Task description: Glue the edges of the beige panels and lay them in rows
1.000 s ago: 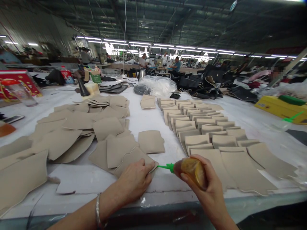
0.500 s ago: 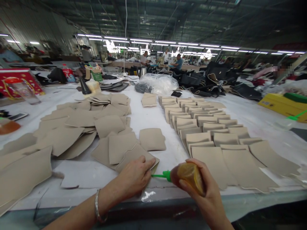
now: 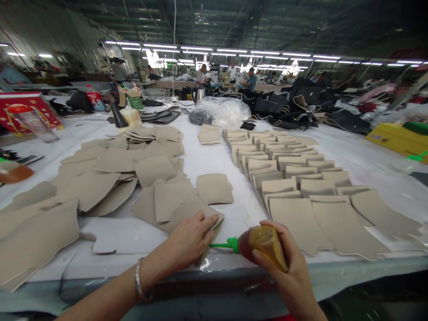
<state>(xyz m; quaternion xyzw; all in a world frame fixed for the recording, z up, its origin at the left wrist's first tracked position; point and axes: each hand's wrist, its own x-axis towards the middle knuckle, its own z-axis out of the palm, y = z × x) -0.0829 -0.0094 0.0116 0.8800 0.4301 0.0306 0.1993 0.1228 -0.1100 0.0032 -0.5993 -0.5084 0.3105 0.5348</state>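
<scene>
My right hand (image 3: 290,261) is wrapped round a squeeze bottle (image 3: 262,247) of amber liquid, tilted on its side. Its thin green nozzle points left and reaches the edge of a beige panel (image 3: 197,209) beside my left fingers. My left hand (image 3: 192,236) grips that panel by its near corner, index finger stretched along the top and the other fingers curled. The thumb is hidden. The panel, thin and leather-like, overlaps other beige pieces (image 3: 170,200) near the table's front edge. A single beige piece (image 3: 215,188) lies just beyond.
Loose beige pieces (image 3: 117,159) are heaped at left. Overlapping rows of folded ones (image 3: 294,209) stand at right. Farther back are a clear plastic bag (image 3: 227,111), a kettle (image 3: 198,94) and black pieces (image 3: 297,104). A yellow box (image 3: 388,140) stands far right. People work in the background.
The view has shifted slightly, so the table's things sit a little higher and farther right. Both hands keep their hold, and the nozzle stays by the panel's edge.
</scene>
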